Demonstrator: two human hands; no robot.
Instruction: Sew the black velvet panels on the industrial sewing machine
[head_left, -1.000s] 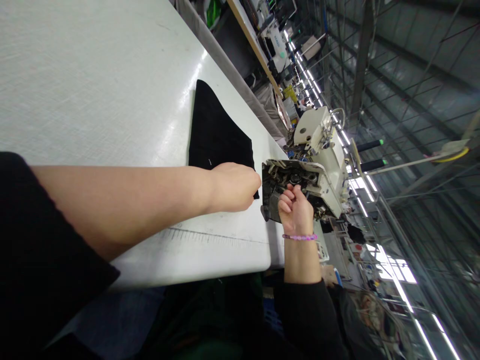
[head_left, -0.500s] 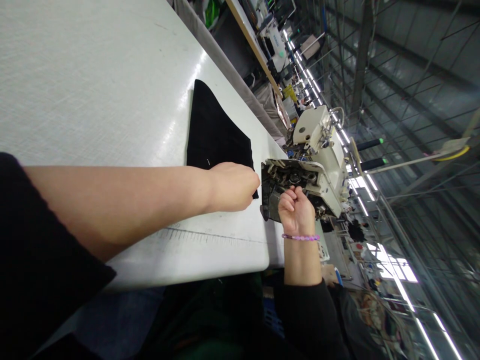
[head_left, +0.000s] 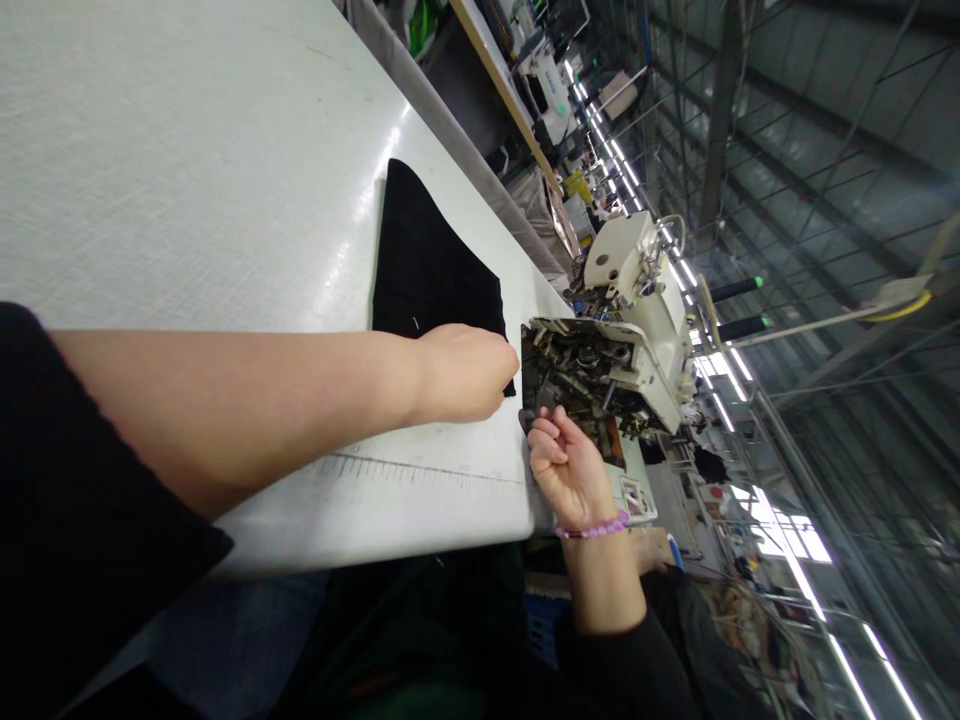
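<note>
A black fabric piece (head_left: 439, 255) lies flat on the white table (head_left: 187, 180). My left hand (head_left: 469, 373) rests over its near end, knuckles toward the sewing machine. Its fingers are curled under, so whatever they hold is hidden. The sewing machine (head_left: 660, 340) has its front cover open, and the dark looper mechanism (head_left: 589, 358) inside is exposed. My right hand (head_left: 568, 465), with a purple bead bracelet (head_left: 594, 529) at the wrist, is closed in a pinch just below that opening, by the table's end. Anything between its fingertips is too small to make out.
A printed ruler scale (head_left: 420, 470) runs along the table's near edge. Behind the table's far edge are a wooden-edged workbench (head_left: 502, 80) and another sewing machine (head_left: 551, 90). Black thread cones (head_left: 739, 290) stand beyond the nearer machine. A blue crate (head_left: 546, 630) is below.
My right hand has drawn back from the looper mechanism, toward me and slightly left, its wrist turning. My left hand and the black fabric piece have stayed put.
</note>
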